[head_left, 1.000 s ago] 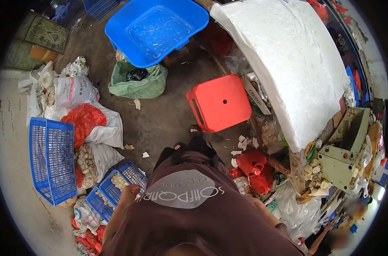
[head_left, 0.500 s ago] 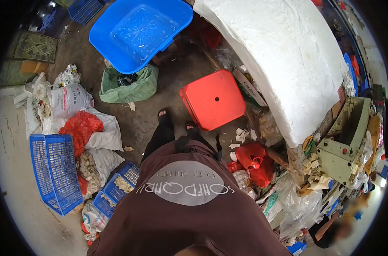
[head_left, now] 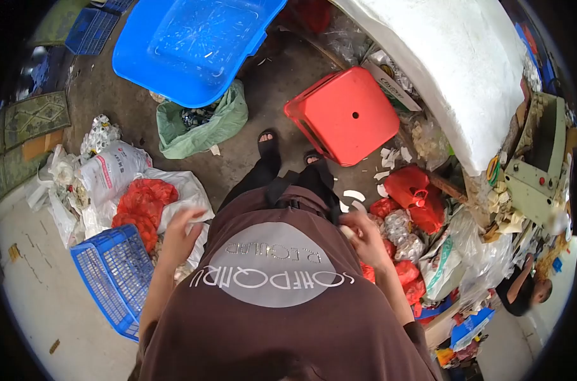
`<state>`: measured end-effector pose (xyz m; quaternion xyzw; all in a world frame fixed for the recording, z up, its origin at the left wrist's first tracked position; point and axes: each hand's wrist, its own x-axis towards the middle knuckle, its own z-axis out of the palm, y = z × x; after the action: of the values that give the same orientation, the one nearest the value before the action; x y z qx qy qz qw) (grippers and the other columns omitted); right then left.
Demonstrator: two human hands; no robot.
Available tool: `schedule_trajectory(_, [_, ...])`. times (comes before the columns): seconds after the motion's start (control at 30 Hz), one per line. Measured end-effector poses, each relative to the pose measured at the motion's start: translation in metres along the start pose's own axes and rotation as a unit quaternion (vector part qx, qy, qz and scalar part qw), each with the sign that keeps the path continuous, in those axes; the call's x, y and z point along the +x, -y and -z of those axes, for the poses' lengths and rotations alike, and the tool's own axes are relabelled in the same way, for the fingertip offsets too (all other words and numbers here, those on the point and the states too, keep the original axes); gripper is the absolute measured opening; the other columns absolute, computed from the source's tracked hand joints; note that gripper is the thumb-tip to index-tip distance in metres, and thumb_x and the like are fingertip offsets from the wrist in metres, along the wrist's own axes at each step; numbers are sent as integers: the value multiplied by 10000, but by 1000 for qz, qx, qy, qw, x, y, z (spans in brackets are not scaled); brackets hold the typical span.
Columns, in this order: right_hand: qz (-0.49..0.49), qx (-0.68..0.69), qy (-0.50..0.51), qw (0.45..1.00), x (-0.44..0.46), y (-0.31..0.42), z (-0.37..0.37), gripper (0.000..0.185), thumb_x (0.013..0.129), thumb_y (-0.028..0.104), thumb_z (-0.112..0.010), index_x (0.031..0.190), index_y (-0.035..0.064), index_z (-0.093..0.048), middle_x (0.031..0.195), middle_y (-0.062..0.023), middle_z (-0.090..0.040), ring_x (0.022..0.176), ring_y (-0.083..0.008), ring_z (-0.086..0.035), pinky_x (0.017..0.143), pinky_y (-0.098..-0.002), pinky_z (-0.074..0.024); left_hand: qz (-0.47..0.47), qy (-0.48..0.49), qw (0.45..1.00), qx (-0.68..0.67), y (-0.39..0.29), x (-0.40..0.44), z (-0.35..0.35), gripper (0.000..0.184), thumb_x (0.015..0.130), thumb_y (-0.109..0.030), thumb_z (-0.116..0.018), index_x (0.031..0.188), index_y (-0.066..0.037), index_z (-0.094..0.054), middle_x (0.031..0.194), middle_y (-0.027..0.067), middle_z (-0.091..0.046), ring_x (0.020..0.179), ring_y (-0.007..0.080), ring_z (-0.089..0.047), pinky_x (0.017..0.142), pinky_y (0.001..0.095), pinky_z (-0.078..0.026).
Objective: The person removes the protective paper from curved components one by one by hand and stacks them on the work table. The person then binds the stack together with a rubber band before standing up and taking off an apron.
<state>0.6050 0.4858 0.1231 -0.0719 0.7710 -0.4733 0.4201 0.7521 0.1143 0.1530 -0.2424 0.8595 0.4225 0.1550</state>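
My left hand point(head_left: 184, 233) is raised at my left side, fingers loosely bent and apart, with nothing in it. Below it lie a white sack and a red plastic bag point(head_left: 145, 206). On the other side, my right hand point(head_left: 366, 236) hovers near my hip with its fingers partly spread and slightly blurred. A pale patch shows at its fingertips; whether it is a scrap behind them I cannot make out. Close by are clear plastic bags point(head_left: 399, 225) and a red bag point(head_left: 415, 197). Both hands are in front of my brown apron point(head_left: 263, 324).
Ahead are a red stool point(head_left: 345, 117), a blue tub point(head_left: 196, 47) and a green sack point(head_left: 206, 130) with dark contents. A blue crate point(head_left: 114, 273) stands at left. A white-covered surface point(head_left: 453, 70) and a machine point(head_left: 533, 184) are at right, with another person point(head_left: 520, 289) beyond.
Both my hands have come into view, one on each side of my body. My view has shifted, so the stool, bags and crate appear displaced. The smaller blue baskets are now hidden.
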Motion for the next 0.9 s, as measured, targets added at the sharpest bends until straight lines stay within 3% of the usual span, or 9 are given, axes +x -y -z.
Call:
schedule_trajectory(0.03, [129,-90,-8,988,14,14,-14,244,807,-12,-557,1048,11,-593,967,-76,-566,960,-180,-532,799,-284,-430,-53,51,997,0,-24,30,10,233,798,-127,-575,1008,-43,-631,951,126,-610,934,279,-578,852,340,-432])
schedule_trajectory(0.07, [98,-29,-9,995,21,28,-28,267,775,-20,-581,1039,13,-597,972,-110,-521,961,-263,-514,826,-325,-431,-107,101,989,-1,-41,55,11,261,786,-139,-597,1034,-61,-624,949,130,-605,952,292,-567,848,363,-433])
schedule_trajectory(0.2, [81,-36,46,995,28,48,-48,368,760,-32,-554,1119,42,-593,957,-132,-508,948,-276,-515,833,-350,-427,-310,327,892,18,-73,120,-27,233,808,-152,-605,1026,-118,-681,927,73,-589,939,242,-510,839,338,-409])
schedule_trajectory(0.37, [26,-160,89,983,21,63,-55,481,741,18,-524,1221,46,-530,961,-164,-549,943,-286,-540,816,-374,-438,-334,465,810,121,-85,147,-42,300,842,-249,-579,1091,-96,-648,891,122,-554,923,291,-489,861,372,-397])
schedule_trajectory(0.53, [-60,-62,66,994,32,61,-71,442,760,121,-565,1178,-20,-532,749,-133,-591,689,-227,-567,651,-345,-458,-324,549,740,217,-101,155,-47,387,860,-343,-549,1087,-36,-614,1013,184,-585,1038,331,-477,912,393,-392])
schedule_trajectory(0.63, [-82,76,66,992,32,36,-83,418,775,128,-566,1167,-16,-540,721,-76,-574,640,-173,-527,607,-301,-435,-275,540,775,181,-97,153,-43,386,823,-352,-561,995,-19,-653,1027,205,-627,1056,354,-526,893,403,-428])
schedule_trajectory(0.77, [-48,106,29,993,33,51,-87,428,784,158,-584,1189,27,-548,1008,-141,-558,869,-197,-522,762,-316,-422,-298,509,795,142,-87,151,-41,398,843,-353,-591,1064,-24,-547,1009,175,-558,1030,320,-468,908,382,-382])
schedule_trajectory(0.83, [-19,-149,7,989,37,64,-87,468,783,251,-627,1204,61,-551,1218,-188,-427,1100,-273,-411,919,-409,-328,-313,487,804,132,-90,146,-34,386,828,-328,-620,1060,-30,-539,995,166,-547,1025,319,-469,916,392,-372])
schedule_trajectory(0.9, [-12,-118,-16,993,39,51,-89,496,755,352,-660,1159,76,-582,1292,-197,-348,1194,-351,-307,972,-482,-241,-329,474,808,120,-92,145,-30,380,813,-303,-650,1057,-37,-531,980,157,-535,1019,319,-470,924,402,-361])
